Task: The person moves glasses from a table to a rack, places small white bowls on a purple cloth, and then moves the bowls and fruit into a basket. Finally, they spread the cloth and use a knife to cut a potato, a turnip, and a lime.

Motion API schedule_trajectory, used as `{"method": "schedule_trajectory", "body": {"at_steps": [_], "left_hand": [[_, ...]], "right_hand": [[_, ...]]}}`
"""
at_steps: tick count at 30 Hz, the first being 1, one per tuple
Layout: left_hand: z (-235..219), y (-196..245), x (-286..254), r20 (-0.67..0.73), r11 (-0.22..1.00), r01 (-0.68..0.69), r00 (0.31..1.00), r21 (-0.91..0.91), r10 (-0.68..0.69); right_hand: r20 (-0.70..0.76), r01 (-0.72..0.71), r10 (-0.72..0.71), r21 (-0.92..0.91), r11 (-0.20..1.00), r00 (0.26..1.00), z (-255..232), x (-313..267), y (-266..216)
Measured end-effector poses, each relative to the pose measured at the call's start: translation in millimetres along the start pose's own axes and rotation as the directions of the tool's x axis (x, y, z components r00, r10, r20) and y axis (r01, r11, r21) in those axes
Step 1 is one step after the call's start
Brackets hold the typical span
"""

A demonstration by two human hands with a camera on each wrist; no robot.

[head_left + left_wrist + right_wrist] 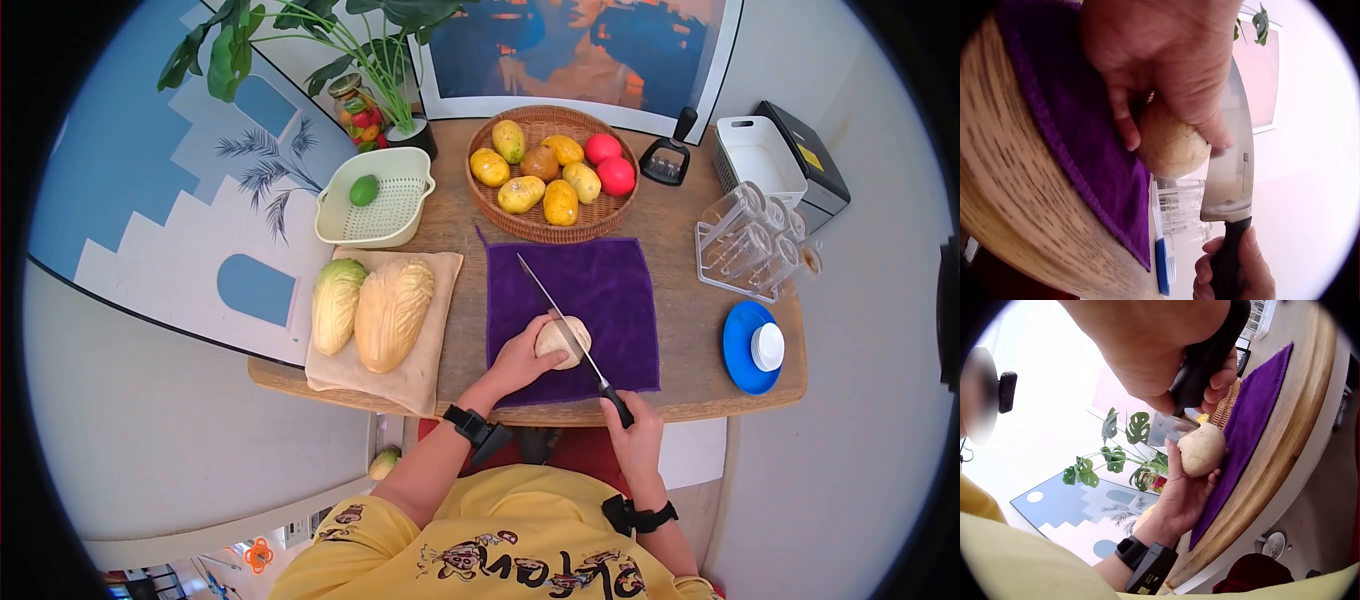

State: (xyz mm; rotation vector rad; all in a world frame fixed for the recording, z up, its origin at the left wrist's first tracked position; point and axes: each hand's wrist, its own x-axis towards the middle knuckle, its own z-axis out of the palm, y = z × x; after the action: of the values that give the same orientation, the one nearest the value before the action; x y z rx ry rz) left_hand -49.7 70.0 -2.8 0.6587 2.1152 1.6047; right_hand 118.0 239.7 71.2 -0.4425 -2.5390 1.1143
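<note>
On the purple cloth (615,290) sits a round, pale root vegetable (549,341), like a jicama. My left hand (522,358) grips it from the left, its thumb along the near side. In my right hand (637,432) is the black handle of a kitchen knife (541,284), its tip pointing away and to the left. The blade crosses over the vegetable's top in the head view. The left wrist view shows the broad blade (1233,178) upright beside the left thumb, right at the vegetable (1169,145).
Left of the cloth, two cabbages (395,315) lie on a beige cloth (425,345). Behind are a green basket (400,238) and a wicker basket (545,235) of yellow and red fruit. On the right stand a glass rack (735,283) and a blue plate (738,372).
</note>
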Motion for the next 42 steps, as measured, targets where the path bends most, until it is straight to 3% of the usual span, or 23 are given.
{"method": "schedule_trajectory", "body": {"at_steps": [11,13,21,23,27,29,32,36,42], "left_hand": [[-0.2,5.6,-2.0,-0.023,1.000,0.029,0.999,-0.006,-0.029],[-0.3,5.8,-2.6,0.010,0.999,0.035,0.999,0.035,-0.036],[-2.5,11.3,-1.9,0.005,0.999,0.035,0.999,0.007,-0.035],[-2.9,12.6,-1.6,0.009,0.998,0.068,0.998,0.002,-0.068],[0.3,0.0,-1.1,-0.016,1.000,0.026,1.000,0.001,-0.026],[1.0,-2.3,0.5,-0.028,0.999,-0.007,1.000,-0.050,0.006],[-0.8,1.9,-1.1,-0.031,0.999,0.011,0.999,-0.045,-0.012],[-2.5,4.8,-0.5,-0.017,0.998,0.012,1.000,-0.061,-0.013],[1.2,-9.1,0.3,-0.026,0.995,0.008,1.000,-0.103,-0.010]], "right_hand": [[0.045,-0.057,0.055,0.043,0.997,0.997,7.1,0.6,5.1],[0.025,0.024,-0.026,0.062,0.998,0.999,7.6,-0.2,6.0],[-0.144,0.058,-0.054,0.026,0.998,0.988,11.1,3.7,4.8],[-0.088,0.073,-0.079,-0.074,0.995,0.993,7.9,5.1,5.8],[-0.006,0.035,-0.036,-0.090,0.995,0.999,2.0,-0.4,-1.8],[0.028,0.128,-0.127,-0.050,0.991,0.992,-1.6,-2.3,-12.0],[-0.016,0.024,-0.024,0.022,0.999,1.000,-0.6,-4.6,-6.8],[-0.104,0.017,-0.017,0.001,1.000,0.994,0.2,1.4,5.3],[-0.013,0.015,-0.017,-0.105,0.994,1.000,-6.1,-1.2,0.0]]}}
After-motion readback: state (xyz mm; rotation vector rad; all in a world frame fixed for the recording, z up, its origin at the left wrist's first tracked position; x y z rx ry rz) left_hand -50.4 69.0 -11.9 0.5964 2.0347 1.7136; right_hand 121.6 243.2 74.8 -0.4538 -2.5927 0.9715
